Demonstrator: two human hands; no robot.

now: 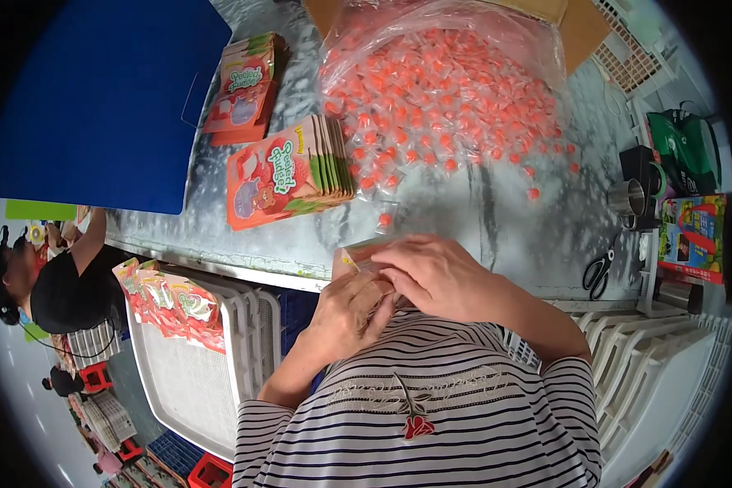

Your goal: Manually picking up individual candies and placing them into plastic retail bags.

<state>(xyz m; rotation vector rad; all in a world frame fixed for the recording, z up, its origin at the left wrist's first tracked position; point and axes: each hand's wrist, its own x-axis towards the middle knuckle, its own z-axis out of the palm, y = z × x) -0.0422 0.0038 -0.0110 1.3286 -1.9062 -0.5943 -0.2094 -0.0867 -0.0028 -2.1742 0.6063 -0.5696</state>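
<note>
My left hand (351, 315) is closed round the side of a pink candy pouch (342, 262), held at the table's front edge. Over its upper part bends my right hand (433, 275), fingers curled against it; most of the pouch is hidden behind both hands. Just beyond them lies one wrapped red candy (384, 220). A fanned stack of flat pink pouches (264, 180) rests farther left, with a second pouch stack (242, 96) behind it. A large heap of clear-wrapped red candies (455, 106) spreads across the far middle, partly under plastic film.
Plump pouches (175, 305) lie on a white tray (179, 394) at my left, below table height. A blue panel (89, 98) stands far left. Scissors (599, 274) and a metal cup (627, 198) are at the right edge. White crates (638, 370) stand lower right; another person (73, 281) is left.
</note>
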